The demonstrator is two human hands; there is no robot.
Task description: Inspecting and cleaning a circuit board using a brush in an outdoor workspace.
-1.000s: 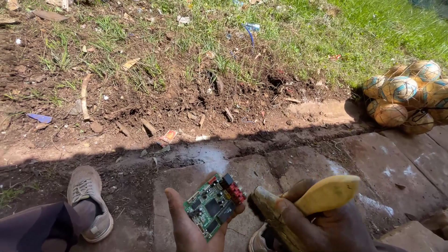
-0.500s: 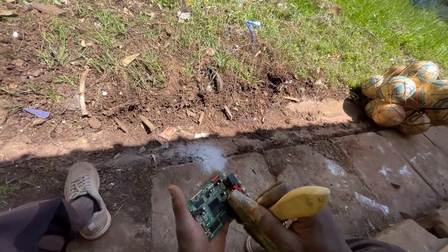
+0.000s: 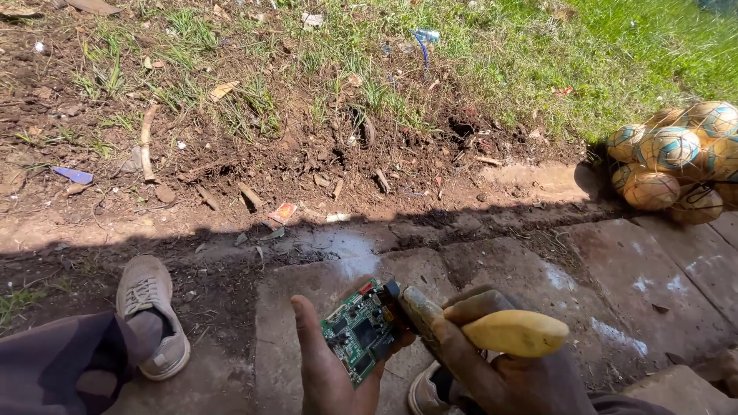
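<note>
Pinched in the left hand [image 3: 327, 369], a small green circuit board [image 3: 357, 330] wants steady support while the right hand [image 3: 507, 369], gripping a yellow-handled tool [image 3: 477, 327], presses its tip lightly against the board's right edge.

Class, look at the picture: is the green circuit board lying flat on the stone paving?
No, the green circuit board is held up in the left hand, above the paving.
</note>
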